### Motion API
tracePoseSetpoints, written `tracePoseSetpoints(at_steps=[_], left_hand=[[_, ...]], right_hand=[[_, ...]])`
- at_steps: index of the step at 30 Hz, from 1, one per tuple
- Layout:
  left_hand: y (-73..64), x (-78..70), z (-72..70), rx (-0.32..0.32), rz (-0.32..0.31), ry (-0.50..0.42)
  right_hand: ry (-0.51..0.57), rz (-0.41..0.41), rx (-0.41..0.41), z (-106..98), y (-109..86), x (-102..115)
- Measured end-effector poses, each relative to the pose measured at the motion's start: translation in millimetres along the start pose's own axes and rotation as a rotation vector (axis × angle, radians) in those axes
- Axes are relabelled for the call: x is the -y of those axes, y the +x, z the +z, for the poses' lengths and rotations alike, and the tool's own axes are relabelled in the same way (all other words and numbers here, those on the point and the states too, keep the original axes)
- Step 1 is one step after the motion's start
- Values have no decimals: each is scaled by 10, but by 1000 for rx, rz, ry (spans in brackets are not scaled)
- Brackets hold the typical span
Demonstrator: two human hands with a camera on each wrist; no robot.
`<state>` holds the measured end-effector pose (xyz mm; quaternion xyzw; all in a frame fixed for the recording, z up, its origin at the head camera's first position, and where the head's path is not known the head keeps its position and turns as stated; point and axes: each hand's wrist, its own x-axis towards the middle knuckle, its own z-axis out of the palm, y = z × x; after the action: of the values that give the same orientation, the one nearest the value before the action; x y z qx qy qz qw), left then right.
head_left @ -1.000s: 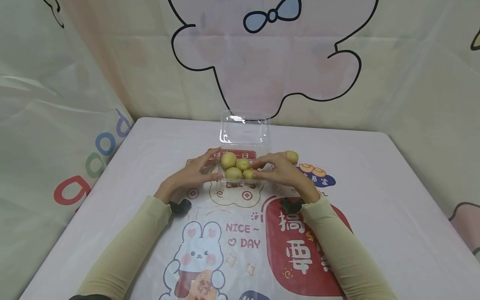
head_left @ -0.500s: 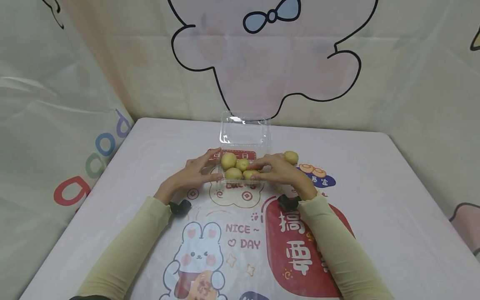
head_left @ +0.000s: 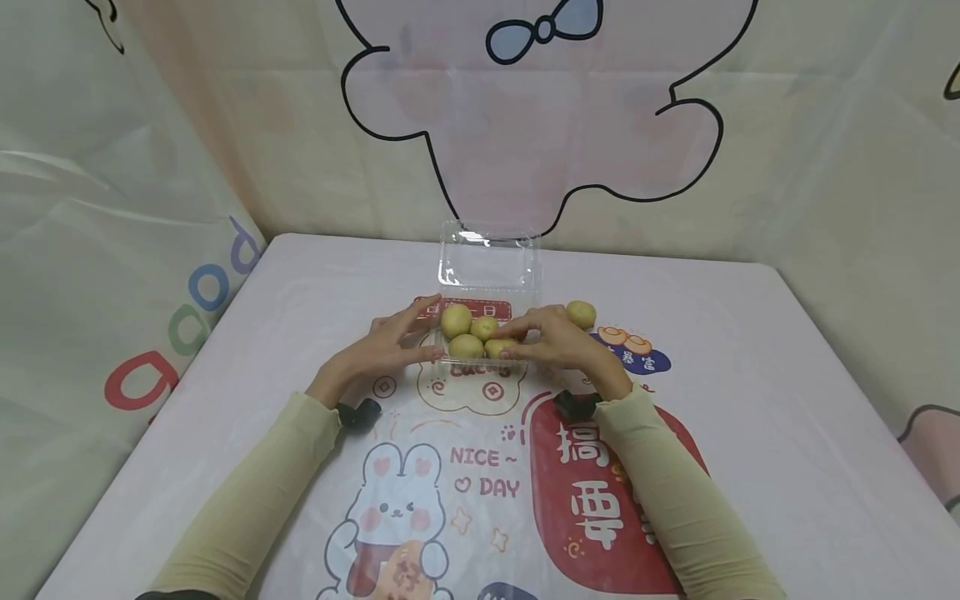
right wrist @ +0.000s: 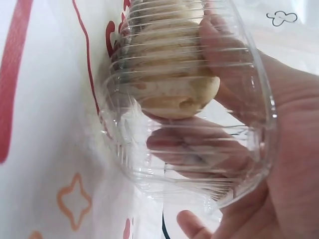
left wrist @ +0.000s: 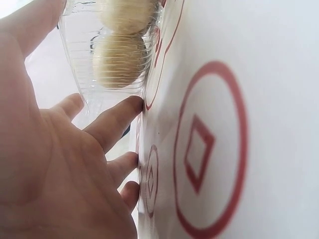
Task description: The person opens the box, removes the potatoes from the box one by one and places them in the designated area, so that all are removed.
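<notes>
In clear box (head_left: 471, 362) on worktop (head_left: 750, 417), near side: fruit (head_left: 494, 347), pinched by right hand (head_left: 558, 340). Left hand (head_left: 378, 346) spread wide at box's left end. Fruit likely light, firm, slippery; grip round middle. Box probably flimsy.

The right hand (head_left: 557, 338) has shifted slightly left, uncovering more loose potato (head_left: 581, 314).

Left hand (head_left: 384, 343) spread, right hand (head_left: 561, 340) pinching, forearms (head_left: 247, 500) extended
</notes>
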<state>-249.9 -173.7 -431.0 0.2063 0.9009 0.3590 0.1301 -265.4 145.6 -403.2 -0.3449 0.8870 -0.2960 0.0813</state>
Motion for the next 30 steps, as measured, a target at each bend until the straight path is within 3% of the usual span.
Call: tracePoseSetpoints(at_steps=[13, 21, 30], left_hand=[[-7, -7, -5, 2, 9, 6], [-3, 2, -1, 4, 5, 0], [-8, -10, -1, 1, 5, -16]], right_hand=[[74, -82, -38, 29, 25, -47], [73, -56, -58, 0, 4, -18], [114, -70, -143, -113, -44, -25]])
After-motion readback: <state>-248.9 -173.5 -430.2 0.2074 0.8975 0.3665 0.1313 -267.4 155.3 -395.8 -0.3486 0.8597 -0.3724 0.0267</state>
